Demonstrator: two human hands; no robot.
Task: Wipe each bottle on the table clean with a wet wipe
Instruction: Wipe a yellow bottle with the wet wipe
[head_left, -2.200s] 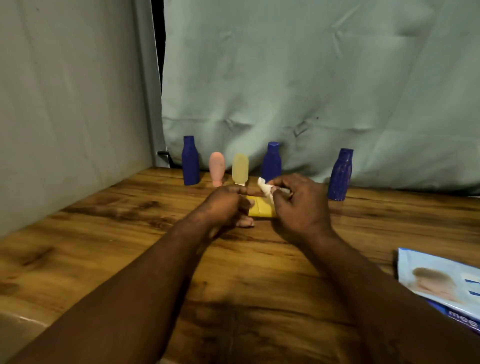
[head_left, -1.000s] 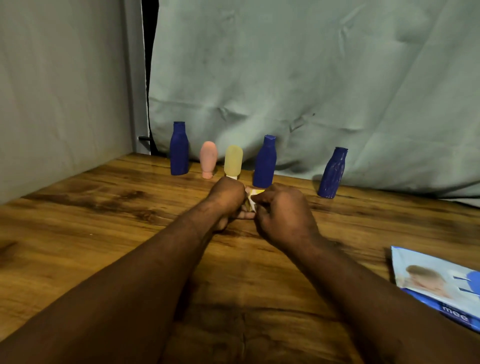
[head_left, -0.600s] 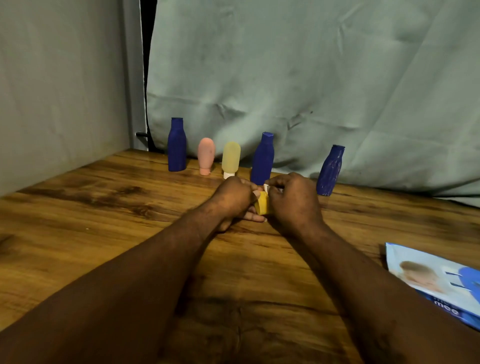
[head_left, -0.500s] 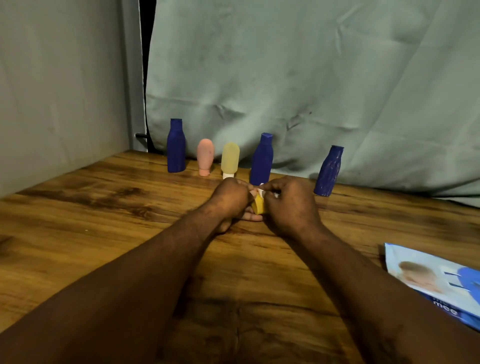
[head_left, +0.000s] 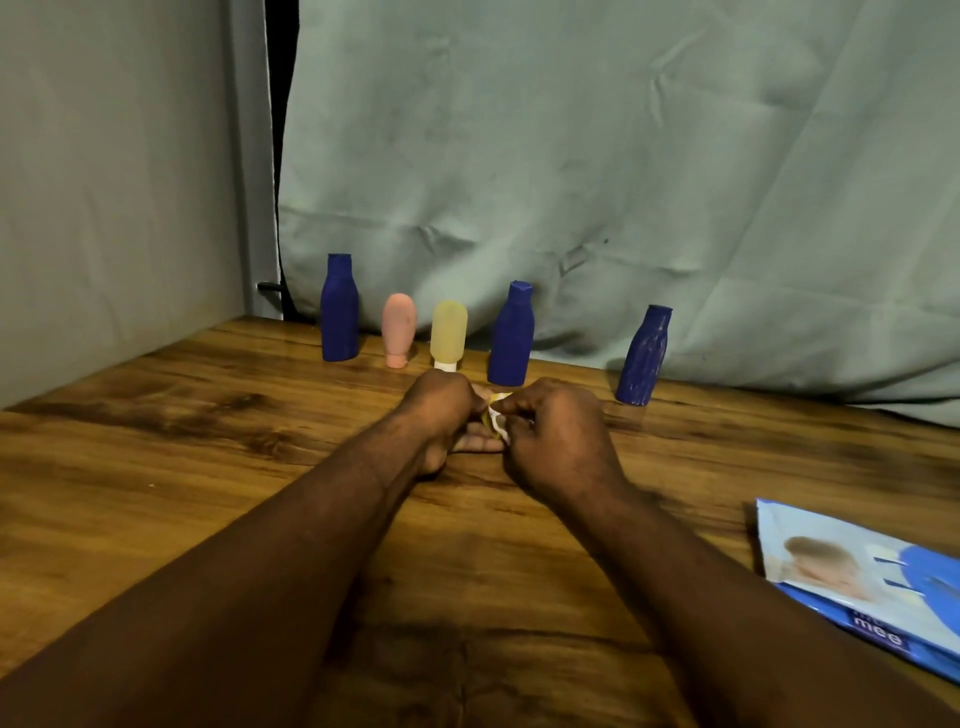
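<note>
Yellow bottle (head_left: 490, 412) just over table (head_left: 208, 441), between hands: left hand (head_left: 441, 410) grips it, right hand (head_left: 556, 436) pinches wipe (head_left: 498, 426) against it. Wiping step in hand — next probably needs turning bottle, rubbing unwiped sides.

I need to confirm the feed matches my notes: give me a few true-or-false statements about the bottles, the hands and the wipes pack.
1. Three blue bottles stand at the back. True.
2. The wipes pack lies on the left of the table. False: it lies at the right edge.
3. The right hand pinches a wipe against a small yellow bottle that the left hand holds. True.
4. The pink bottle lies on its side. False: it stands upright, beside the pale yellow bottle.
</note>
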